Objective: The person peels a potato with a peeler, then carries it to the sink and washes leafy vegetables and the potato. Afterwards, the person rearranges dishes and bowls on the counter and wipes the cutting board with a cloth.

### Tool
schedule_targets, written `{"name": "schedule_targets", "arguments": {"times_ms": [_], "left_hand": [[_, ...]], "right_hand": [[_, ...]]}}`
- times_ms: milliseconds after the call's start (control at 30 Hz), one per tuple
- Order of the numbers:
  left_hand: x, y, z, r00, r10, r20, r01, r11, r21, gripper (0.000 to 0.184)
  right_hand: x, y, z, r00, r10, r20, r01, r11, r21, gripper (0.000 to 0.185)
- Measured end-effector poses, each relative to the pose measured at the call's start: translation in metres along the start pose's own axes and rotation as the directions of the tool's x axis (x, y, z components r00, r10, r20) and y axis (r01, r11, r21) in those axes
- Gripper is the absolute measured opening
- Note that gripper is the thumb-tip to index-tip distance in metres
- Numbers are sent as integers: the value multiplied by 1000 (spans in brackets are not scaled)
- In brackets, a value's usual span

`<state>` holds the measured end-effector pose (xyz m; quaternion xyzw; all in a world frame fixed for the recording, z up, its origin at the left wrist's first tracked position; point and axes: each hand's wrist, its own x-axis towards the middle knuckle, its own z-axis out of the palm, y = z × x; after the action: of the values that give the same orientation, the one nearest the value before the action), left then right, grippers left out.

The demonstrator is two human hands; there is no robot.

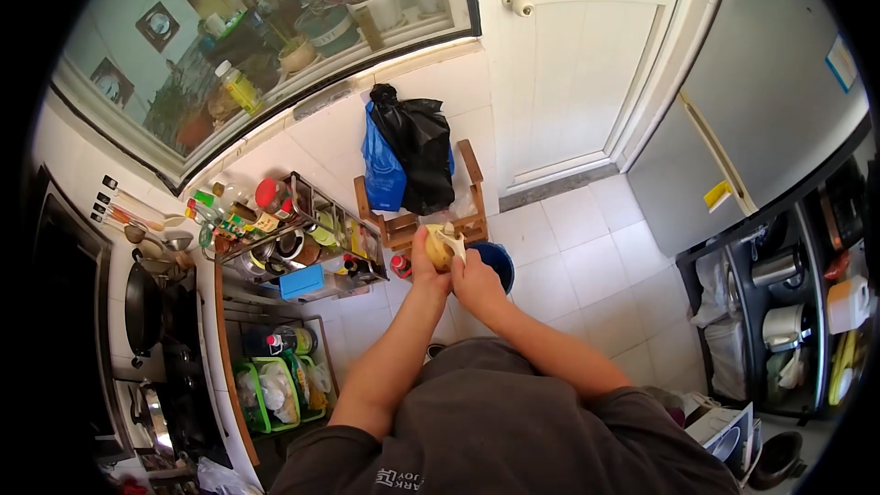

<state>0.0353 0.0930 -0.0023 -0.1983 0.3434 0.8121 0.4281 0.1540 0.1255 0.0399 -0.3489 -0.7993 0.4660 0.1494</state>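
Spotter: What do the fingers have hold of on your side?

Operator: On my feed, the left hand point(427, 271) has its fingers curled round a pale yellow potato point(438, 249), open only as wide as its body. I read that as bracing: the palm backs it while the near face is free. The fingers of the right hand point(478, 285) are closed on a white peeler point(457, 245), its head against or just beside the potato. I can't tell whether the edge touches.

Spotter: Why so far out in front?

Operator: From up here, both hands come together ahead of the dark shirt point(513, 412), near the blue bin point(509, 262) in my view. I'd guess that spot lets scraps fall in, though I can't judge the height between them.

Spotter: And beyond?

Operator: I see a wooden chair point(470, 161) against the wall, carrying a black bag point(420, 151) and a blue bag point(380, 168) side by side. It probably serves as a handy perch, keeping them off the floor point(577, 243). A red-capped bottle point(401, 266) stands left of the hands.
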Motion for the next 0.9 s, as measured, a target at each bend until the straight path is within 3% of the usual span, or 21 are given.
{"name": "schedule_targets", "arguments": {"times_ms": [33, 167, 267, 300, 433, 533, 600, 700, 833, 900], "left_hand": [[-1, -2, 0, 997, 43, -67, -44, 999, -11, 40], [7, 16, 0, 992, 115, -43, -112, 992, 65, 47], [-3, 24, 19, 996, 72, -59, -69, 997, 47, 46], [-2, 27, 19, 995, 75, -59, -73, 996, 44, 46], [-5, 35, 19, 997, 17, 76, -16, 1000, -10, 45], [-14, 36, 10, 991, -35, 132, 33, 999, 14, 47], [-22, 34, 9, 961, -73, 266, 67, 997, 32, 46], [-33, 27, 16, 942, -111, 318, 83, 992, 98, 44], [-16, 24, 9, 949, -82, 305, 81, 997, 16, 42], [-3, 23, 5, 980, 30, 197, -15, 997, -75, 42]], "right_hand": [[-8, 1, 1, 1000, 4, -4, -4, 1000, 1, 34], [-28, 4, 10, 996, -29, 90, 28, 1000, 2, 33], [-16, 6, 8, 992, -104, 73, 103, 994, 24, 32], [-18, 2, 4, 994, -53, 92, 50, 998, 29, 32], [-15, -1, -10, 998, -12, 66, 9, 999, 46, 32], [-1, -5, -20, 1000, 17, 8, -17, 996, 89, 33], [12, -1, -17, 999, -37, -38, 42, 988, 149, 34], [24, 1, -18, 1000, -25, -16, 26, 993, 115, 37], [14, 1, -7, 1000, -17, 12, 16, 999, 50, 38], [3, -1, -2, 1000, -2, 24, 1, 998, 63, 38]]}}
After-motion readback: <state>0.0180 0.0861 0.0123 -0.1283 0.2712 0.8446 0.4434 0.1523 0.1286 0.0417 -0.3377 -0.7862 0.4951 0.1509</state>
